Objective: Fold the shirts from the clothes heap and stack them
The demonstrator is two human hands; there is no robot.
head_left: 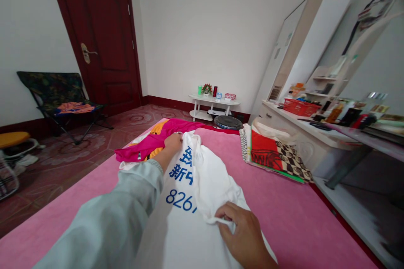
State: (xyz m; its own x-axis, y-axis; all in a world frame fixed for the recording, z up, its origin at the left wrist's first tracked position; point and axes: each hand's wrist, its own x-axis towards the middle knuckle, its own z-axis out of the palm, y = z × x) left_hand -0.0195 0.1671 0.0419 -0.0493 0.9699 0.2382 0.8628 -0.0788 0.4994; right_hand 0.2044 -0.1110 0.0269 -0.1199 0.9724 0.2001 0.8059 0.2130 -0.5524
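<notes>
A white T-shirt (183, 235) with blue printed characters and digits lies along the pink bed cover (290, 218). One side of it is turned over toward the middle, covering part of the print. My left hand (173, 145) reaches forward and grips the shirt near its far end; its fingertips are partly hidden. Closer to me, my right hand (241, 229) pinches the edge of the turned-over part between thumb and fingers. Beyond my left hand lie a magenta garment (170, 131) and some yellow and white cloth, bunched together.
Folded patterned cloths (274, 153) are stacked at the bed's right edge. A dressing table (284, 119) with a red basket (301, 107) and bottles stands on the right. Past the bed are a low white table (214, 101), a folding chair (59, 88) and a door (97, 42).
</notes>
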